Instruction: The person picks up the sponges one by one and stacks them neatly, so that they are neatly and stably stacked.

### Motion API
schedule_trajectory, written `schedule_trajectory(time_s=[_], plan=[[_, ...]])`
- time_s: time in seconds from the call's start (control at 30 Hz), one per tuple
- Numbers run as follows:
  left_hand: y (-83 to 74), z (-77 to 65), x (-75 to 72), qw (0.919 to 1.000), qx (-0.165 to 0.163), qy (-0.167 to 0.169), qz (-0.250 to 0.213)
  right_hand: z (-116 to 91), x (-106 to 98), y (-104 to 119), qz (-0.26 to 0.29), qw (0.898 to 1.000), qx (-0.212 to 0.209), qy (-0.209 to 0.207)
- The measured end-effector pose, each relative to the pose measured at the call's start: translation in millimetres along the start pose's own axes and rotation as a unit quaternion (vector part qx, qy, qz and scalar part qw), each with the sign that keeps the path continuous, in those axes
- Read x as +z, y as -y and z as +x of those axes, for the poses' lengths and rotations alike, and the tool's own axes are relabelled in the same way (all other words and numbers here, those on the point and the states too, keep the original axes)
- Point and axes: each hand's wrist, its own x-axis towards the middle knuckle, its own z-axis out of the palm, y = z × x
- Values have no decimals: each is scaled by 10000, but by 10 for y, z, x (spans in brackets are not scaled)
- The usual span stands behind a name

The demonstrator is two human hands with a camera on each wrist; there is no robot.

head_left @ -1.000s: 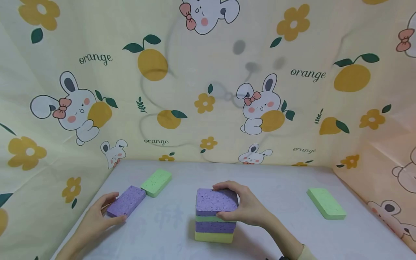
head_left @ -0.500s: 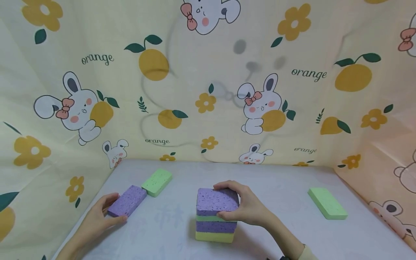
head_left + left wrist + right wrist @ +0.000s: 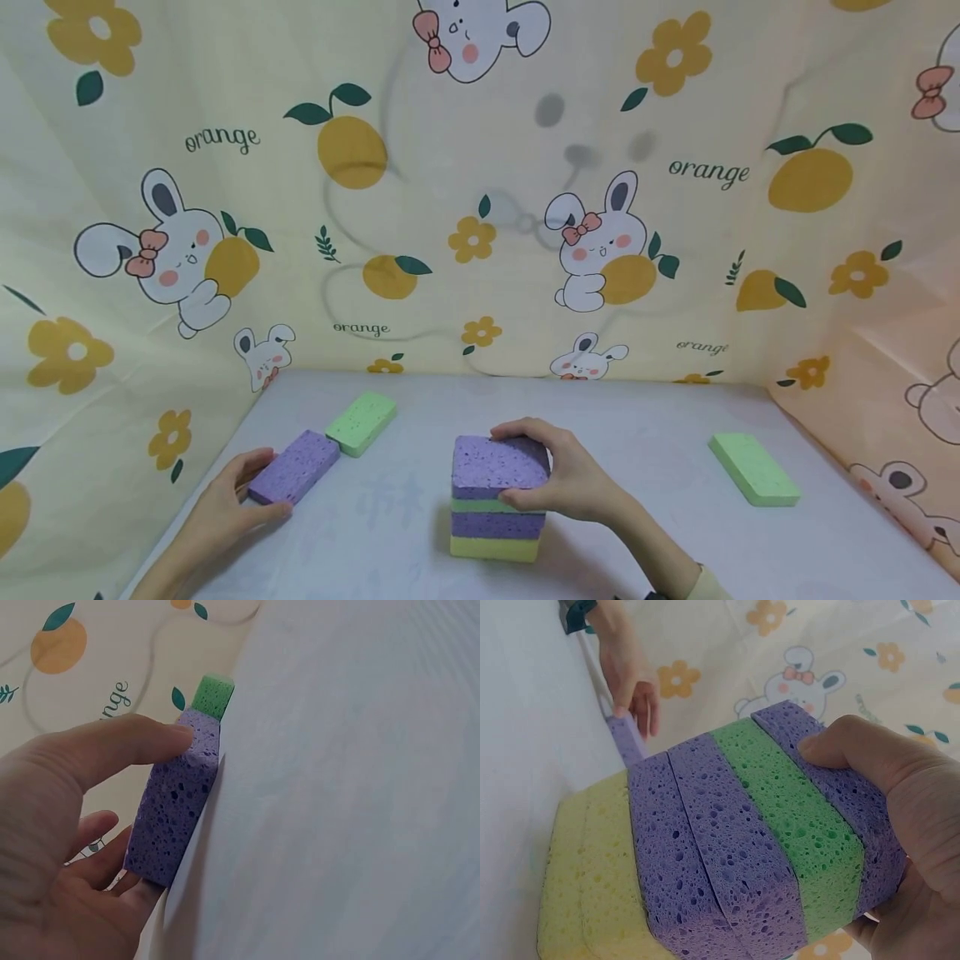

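Here on the left, the left hand (image 3: 223, 502) pinches one loose purple sponge (image 3: 295, 467), pitted and oblong, on the table (image 3: 637, 417), between thumb and fingers. Just beyond, one green sponge (image 3: 363, 423). Centre: one stack (image 3: 497, 525), four bands, purple, green, purple, yellow; the right hand (image 3: 576, 477) pinches its top purple sponge (image 3: 491, 460). Far right, a second green sponge (image 3: 753, 469)!

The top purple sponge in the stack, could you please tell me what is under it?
Directly under it is a green sponge, then two purple sponges, then yellow sponge. Their touching faces are hidden.
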Motion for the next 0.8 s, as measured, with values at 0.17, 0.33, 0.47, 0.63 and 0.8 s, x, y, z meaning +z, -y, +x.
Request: schedule_trajectory(time_s=[0.17, 0.33, 0.47, 0.63, 0.8], plan=[[-15, -3, 0, 9999, -83, 128, -23, -10, -7, 110, 14, 10000, -12, 11], [-23, -5, 6, 9997, -64, 230, -19, -9, 25, -113, -77, 9999, -70, -14], [-38, -32, 19, 9996, 190, 221, -1, 0, 31, -247, -119, 9998, -146, 6], [-46, -40, 32, 9990, 386, 180, 104, 10, 23, -221, -75, 9998, -187, 25], [-48, -49, 38, 9986, 508, 103, 135, 0, 15, -244, -90, 9999, -129, 22]])
